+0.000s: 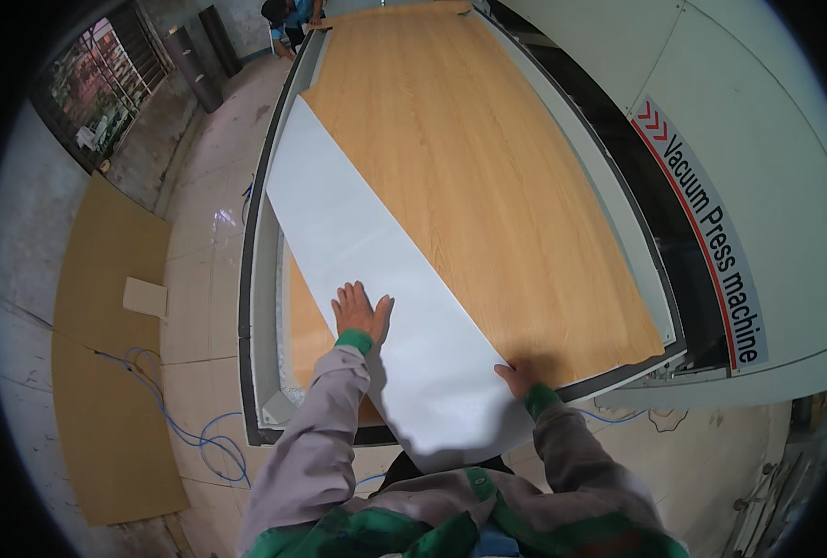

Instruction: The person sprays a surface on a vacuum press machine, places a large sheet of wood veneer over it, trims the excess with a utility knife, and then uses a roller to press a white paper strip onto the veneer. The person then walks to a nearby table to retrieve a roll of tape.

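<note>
A long wood-grain sheet [460, 167] lies over the bed of a large machine in front of me. Its left part is folded over, so a white underside [358, 214] faces up in a slanting strip that hangs past the near edge. My left hand [362, 312] rests flat on this white side with the fingers spread. At the fold's near right edge, my right hand [521, 377] is closed on the sheet, its thumb on the white side; the other fingers are mostly hidden. Left of the fold, another wood-grain surface [306, 307] shows inside the frame.
A black-edged frame [245, 325] borders the bed. Along the right runs the machine's pale raised cover [758, 139]. Another person [288, 19] bends at the far end. Brown board [106, 372] and a blue hose [186, 432] lie left; dark rolls [193, 70] lean farther back.
</note>
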Demonstrator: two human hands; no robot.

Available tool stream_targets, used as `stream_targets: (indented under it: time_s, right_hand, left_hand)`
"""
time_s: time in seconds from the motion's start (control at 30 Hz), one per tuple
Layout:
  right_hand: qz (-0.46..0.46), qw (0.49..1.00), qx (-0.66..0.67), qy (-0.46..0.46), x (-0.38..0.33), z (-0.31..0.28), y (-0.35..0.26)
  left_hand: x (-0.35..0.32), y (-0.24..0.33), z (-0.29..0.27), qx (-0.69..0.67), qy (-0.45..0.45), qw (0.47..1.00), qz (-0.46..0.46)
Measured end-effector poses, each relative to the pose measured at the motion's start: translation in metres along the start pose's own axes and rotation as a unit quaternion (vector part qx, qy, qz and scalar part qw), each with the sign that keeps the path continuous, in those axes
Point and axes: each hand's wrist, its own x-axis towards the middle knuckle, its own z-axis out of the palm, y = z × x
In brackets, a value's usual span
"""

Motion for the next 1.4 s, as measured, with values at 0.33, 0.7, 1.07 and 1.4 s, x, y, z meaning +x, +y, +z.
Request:
stream_targets:
  time_s: [0.33, 0.7, 1.07, 1.4]
  right_hand:
    - [0.111, 0.962, 0.013, 0.249, -0.112, -0.109, 0.093]
    - [0.318, 0.936, 0.135, 0.068, -0.222, -0.204, 0.153]
    - [0.482, 0.876, 0.02, 0.002, -0.397, -0.236, 0.228]
    - [0.339, 0.925, 0.075, 0.153, -0.302, -0.264, 0.157]
  left_hand:
    - [0.005, 0.198, 0.106, 0.035, -0.041, 0.931, 0.36]
    - [0.032, 0.186, 0.003, -0.131, 0.131, 0.953, 0.24]
    - [0.073, 0.201, 0.099, 0.09, -0.056, 0.967, 0.233]
    - [0.267, 0.241, 0.054, 0.236, 0.041, 0.956, 0.167]
